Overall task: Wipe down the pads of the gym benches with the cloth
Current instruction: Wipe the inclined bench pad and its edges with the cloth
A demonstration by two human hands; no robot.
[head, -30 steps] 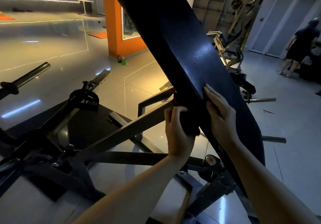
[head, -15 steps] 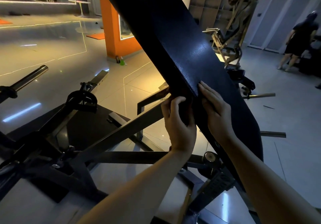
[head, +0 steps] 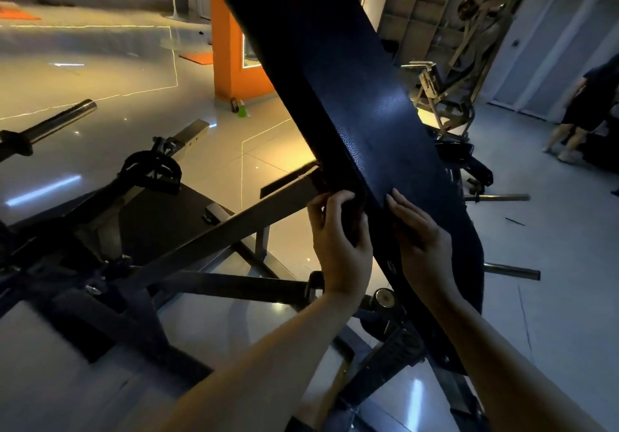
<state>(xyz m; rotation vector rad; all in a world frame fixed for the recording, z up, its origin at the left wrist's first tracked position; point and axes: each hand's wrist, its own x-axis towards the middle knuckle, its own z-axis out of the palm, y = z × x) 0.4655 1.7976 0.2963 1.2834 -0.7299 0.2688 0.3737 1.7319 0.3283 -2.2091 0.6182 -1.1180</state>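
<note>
A long black bench pad [head: 361, 106] slopes steeply from the upper left down to the lower right. My left hand [head: 338, 240] grips a dark cloth [head: 348, 193] against the pad's left side edge, fingers curled round it. Most of the cloth is hidden in shadow and behind my fingers. My right hand [head: 418, 240] lies on the pad's face just right of that, fingers straight and pointing up the slope.
The bench's black steel frame [head: 214, 240] spreads across the floor to the left and below. A barbell sleeve [head: 63, 120] juts in at the left. Another machine [head: 445, 96] stands behind the pad. A person [head: 586, 106] stands at the far right, beside an orange pillar [head: 231, 63].
Both hands have crept a little way up the pad's edge, and my left fingers have closed further round the cloth. The view has tilted slightly.
</note>
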